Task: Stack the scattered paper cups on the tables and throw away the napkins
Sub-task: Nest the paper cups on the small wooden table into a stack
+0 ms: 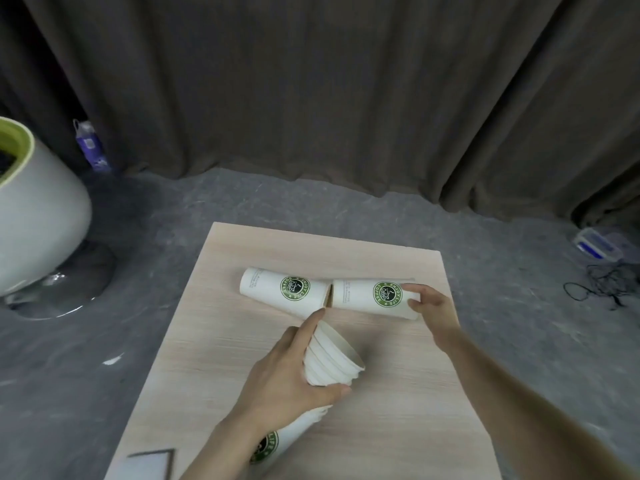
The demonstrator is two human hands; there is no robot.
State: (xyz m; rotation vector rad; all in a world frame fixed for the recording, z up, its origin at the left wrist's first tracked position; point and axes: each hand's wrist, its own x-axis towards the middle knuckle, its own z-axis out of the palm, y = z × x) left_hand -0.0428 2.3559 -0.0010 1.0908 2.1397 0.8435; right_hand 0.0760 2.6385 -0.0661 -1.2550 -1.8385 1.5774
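Note:
A stack of several white paper cups (pixel 332 358) with green logos is gripped by my left hand (pixel 291 375), tilted with the open rims pointing up and right over the light wooden table (pixel 214 341). Two single cups lie on their sides further back, mouths facing each other: a left cup (pixel 284 289) and a right cup (pixel 374 296). My right hand (pixel 429 306) has its thumb and fingers around the base end of the right cup. I see no napkin on the table.
A white bin (pixel 34 209) with a green rim stands on the grey floor at the left. A purple bottle (pixel 91 147) leans by the dark curtain. A blue-lidded box (pixel 595 244) and black cables (pixel 602 285) lie at right. A flat grey-framed object (pixel 149 465) sits at the table's near left corner.

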